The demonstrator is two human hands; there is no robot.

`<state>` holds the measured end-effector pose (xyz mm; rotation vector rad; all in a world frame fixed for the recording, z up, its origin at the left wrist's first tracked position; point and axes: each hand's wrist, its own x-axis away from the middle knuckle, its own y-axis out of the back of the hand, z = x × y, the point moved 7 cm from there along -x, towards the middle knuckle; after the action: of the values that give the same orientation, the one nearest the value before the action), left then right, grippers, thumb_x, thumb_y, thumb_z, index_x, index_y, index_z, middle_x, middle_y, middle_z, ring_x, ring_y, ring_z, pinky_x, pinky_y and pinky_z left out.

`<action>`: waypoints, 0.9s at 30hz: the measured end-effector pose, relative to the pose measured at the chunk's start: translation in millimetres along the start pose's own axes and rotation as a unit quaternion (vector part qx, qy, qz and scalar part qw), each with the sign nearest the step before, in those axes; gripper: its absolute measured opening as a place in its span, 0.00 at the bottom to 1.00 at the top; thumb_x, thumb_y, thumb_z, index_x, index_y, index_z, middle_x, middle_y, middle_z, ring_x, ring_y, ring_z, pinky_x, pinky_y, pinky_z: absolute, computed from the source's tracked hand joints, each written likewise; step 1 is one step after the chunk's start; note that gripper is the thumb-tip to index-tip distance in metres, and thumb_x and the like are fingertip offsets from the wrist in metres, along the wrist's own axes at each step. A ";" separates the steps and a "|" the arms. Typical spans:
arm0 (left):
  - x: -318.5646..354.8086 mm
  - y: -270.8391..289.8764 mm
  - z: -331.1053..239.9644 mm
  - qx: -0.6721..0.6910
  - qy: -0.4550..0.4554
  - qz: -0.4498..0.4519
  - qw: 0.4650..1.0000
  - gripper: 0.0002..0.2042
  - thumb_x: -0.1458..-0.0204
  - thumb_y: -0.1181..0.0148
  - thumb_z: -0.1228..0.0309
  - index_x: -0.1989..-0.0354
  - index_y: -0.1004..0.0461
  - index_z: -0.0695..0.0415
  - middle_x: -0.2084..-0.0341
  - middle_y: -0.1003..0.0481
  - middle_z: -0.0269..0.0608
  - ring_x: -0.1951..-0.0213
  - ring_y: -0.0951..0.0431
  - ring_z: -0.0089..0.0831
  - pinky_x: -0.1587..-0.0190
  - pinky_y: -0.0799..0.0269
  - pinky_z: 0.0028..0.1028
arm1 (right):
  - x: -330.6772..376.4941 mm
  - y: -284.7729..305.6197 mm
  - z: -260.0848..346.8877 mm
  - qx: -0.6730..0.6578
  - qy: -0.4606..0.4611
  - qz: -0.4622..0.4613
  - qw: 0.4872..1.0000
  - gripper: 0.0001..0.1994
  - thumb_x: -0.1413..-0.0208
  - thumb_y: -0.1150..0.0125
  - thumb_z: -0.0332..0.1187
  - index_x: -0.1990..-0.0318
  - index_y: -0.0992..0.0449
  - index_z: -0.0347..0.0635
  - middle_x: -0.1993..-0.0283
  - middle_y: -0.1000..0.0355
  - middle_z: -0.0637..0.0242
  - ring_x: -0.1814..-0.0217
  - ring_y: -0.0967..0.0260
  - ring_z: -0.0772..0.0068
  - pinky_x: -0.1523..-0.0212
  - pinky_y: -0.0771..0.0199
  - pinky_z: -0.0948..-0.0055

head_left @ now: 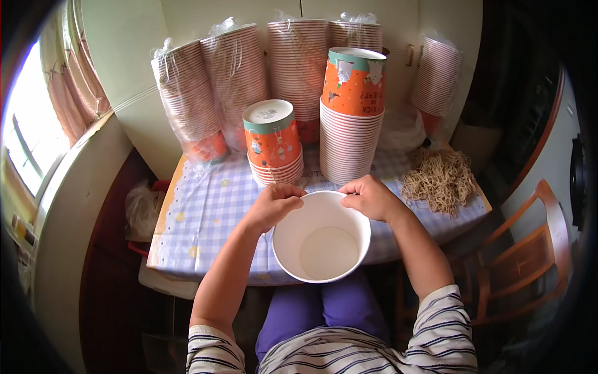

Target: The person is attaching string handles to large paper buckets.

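A large paper bucket (pixel 290 240), white inside, is tipped with its mouth toward me at the table's front edge, over my lap. Its far rim is pinched on the left by my left hand (pixel 273 204) and on the right by my right hand (pixel 372 198). Whether a thin cord is also between the fingers is too small to tell. Just beyond my hands are a short stack of upturned orange and green paper buckets (pixel 273 140) and a taller stack (pixel 352 140) to its right. A tangled heap of tan cords (pixel 441 181) lies right of my right hand.
Several tall bucket stacks in clear plastic (pixel 187 100) stand along the back against a cream cabinet. One more wrapped stack (pixel 438 78) is at the back right. A checked blue and white cloth (pixel 199 230) covers the table. A wooden chair (pixel 523 262) stands at the right.
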<state>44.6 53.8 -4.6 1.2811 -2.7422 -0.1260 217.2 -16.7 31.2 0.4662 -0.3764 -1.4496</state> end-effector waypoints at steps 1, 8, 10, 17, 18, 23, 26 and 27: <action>1.2 -1.4 -2.3 -0.011 -0.005 -0.001 1.000 0.13 0.53 0.48 0.76 0.60 0.23 0.65 0.72 0.23 0.37 0.71 0.26 0.19 0.67 0.29 0.22 | 0.6 0.3 0.8 0.004 0.004 -0.005 1.000 0.12 0.53 0.43 0.27 0.60 0.21 0.33 0.70 0.23 0.64 0.69 0.28 0.81 0.65 0.28 0.78; 3.5 -0.2 -10.2 -0.090 -0.047 0.002 0.995 0.13 0.54 0.49 0.76 0.61 0.24 0.67 0.75 0.24 0.36 0.73 0.27 0.18 0.70 0.30 0.21 | -1.3 0.8 -0.3 0.004 0.002 -0.008 1.000 0.12 0.53 0.44 0.26 0.61 0.21 0.32 0.70 0.23 0.64 0.70 0.29 0.82 0.66 0.29 0.79; 4.7 0.1 -10.3 -0.100 -0.050 0.001 0.994 0.13 0.54 0.49 0.76 0.61 0.24 0.67 0.76 0.24 0.36 0.74 0.27 0.17 0.72 0.31 0.21 | -3.9 -1.8 -2.3 -0.003 0.016 -0.006 1.000 0.12 0.53 0.44 0.26 0.61 0.21 0.32 0.71 0.23 0.64 0.70 0.29 0.82 0.66 0.29 0.79; 7.0 2.1 -14.8 -0.153 -0.064 -0.009 0.986 0.11 0.55 0.47 0.74 0.65 0.24 0.67 0.80 0.26 0.35 0.78 0.29 0.16 0.76 0.34 0.20 | -2.9 -4.4 7.4 -0.001 0.023 0.003 1.000 0.12 0.54 0.45 0.25 0.62 0.21 0.33 0.71 0.23 0.64 0.71 0.29 0.82 0.67 0.28 0.78; 6.7 2.3 -15.2 -0.153 -0.064 -0.008 0.986 0.11 0.55 0.47 0.74 0.65 0.24 0.67 0.80 0.26 0.35 0.78 0.29 0.16 0.76 0.34 0.20 | -3.2 -4.7 7.5 0.000 0.023 0.002 1.000 0.12 0.54 0.45 0.25 0.62 0.21 0.33 0.71 0.23 0.64 0.71 0.29 0.82 0.67 0.28 0.78; 7.7 7.7 -13.9 -0.179 -0.060 -0.037 0.981 0.11 0.56 0.44 0.72 0.66 0.24 0.65 0.81 0.26 0.33 0.79 0.30 0.16 0.78 0.35 0.21 | -5.0 -9.0 10.2 0.004 0.023 0.004 1.000 0.12 0.54 0.45 0.25 0.62 0.21 0.33 0.71 0.22 0.64 0.71 0.28 0.82 0.67 0.28 0.78; 8.5 7.7 -18.7 -0.224 -0.048 -0.050 0.972 0.11 0.57 0.42 0.70 0.67 0.23 0.64 0.82 0.27 0.34 0.80 0.30 0.18 0.78 0.35 0.22 | -5.3 -10.2 9.3 0.015 0.029 0.004 0.999 0.12 0.54 0.45 0.25 0.62 0.21 0.33 0.71 0.22 0.64 0.70 0.28 0.82 0.67 0.28 0.77; 9.8 7.7 -21.1 -0.224 -0.048 -0.051 0.972 0.11 0.57 0.42 0.70 0.67 0.23 0.64 0.82 0.27 0.34 0.80 0.30 0.18 0.78 0.35 0.22 | -5.4 -11.2 10.0 0.015 0.030 0.005 0.999 0.12 0.54 0.45 0.25 0.62 0.21 0.33 0.71 0.22 0.64 0.70 0.28 0.82 0.67 0.28 0.77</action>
<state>35.4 50.5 17.8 1.3039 -2.5082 -0.7838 202.0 -12.8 34.1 0.5291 -0.3521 -1.4189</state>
